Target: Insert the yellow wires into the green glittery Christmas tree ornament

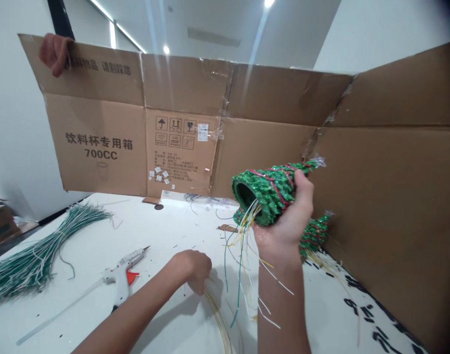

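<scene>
My right hand (289, 216) is wrapped round a green tinsel cone (269, 189) shaped like a small tree. The cone lies on its side in the air, its open base facing left and its clear tip to the right. White, yellow and green wires (243, 241) hang out of the base. Low over the white table (166, 314), my left hand (197, 268) has its fingers closed at the end of some pale yellow wires (219, 314) that curve toward the front edge.
A glue gun (122, 278) with a long glue stick lies left of my left arm. Farther left is a bundle of green and white wires (44, 246). Another tinsel tree (315, 233) is behind my right wrist. Cardboard walls (103, 118) stand along the back and right.
</scene>
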`<state>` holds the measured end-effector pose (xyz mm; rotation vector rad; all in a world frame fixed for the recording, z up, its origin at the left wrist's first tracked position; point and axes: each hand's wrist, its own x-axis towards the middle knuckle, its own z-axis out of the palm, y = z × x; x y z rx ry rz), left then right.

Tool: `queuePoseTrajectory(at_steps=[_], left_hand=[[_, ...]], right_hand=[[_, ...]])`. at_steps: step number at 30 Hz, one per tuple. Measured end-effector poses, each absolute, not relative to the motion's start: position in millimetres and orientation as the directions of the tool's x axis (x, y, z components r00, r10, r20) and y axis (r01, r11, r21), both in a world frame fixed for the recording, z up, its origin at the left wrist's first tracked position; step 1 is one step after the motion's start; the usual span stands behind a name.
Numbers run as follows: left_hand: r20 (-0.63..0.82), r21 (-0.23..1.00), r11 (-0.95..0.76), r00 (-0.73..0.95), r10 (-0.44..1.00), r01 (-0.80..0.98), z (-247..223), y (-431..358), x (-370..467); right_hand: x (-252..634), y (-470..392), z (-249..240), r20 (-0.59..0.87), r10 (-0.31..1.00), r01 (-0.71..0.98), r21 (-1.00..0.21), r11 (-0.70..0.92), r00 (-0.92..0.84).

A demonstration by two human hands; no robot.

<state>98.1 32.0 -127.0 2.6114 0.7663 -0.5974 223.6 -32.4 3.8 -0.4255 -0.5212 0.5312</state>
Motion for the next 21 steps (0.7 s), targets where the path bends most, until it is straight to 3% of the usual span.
queuePoseTrajectory(at_steps=[9, 14, 21], left_hand=[[-0.461, 0.269, -0.791, 0.794, 0.396, 0.55, -115, 39, 85], [-0.241, 0.324, -0.776, 0.841, 0.484, 0.54, -95, 46, 63], [0.023, 0.403, -0.807, 0.876, 0.481, 0.432, -70, 58, 40]], right_hand=[[217, -24, -5, 0.379, 0.647, -0.385, -0.568, 0.727, 0.662], [210, -26, -1, 0.401, 0.648, -0.322, -0.627, 0.71, 0.648], [202, -21, -7, 0.307, 0.759, -0.404, -0.699, 0.59, 0.575]])
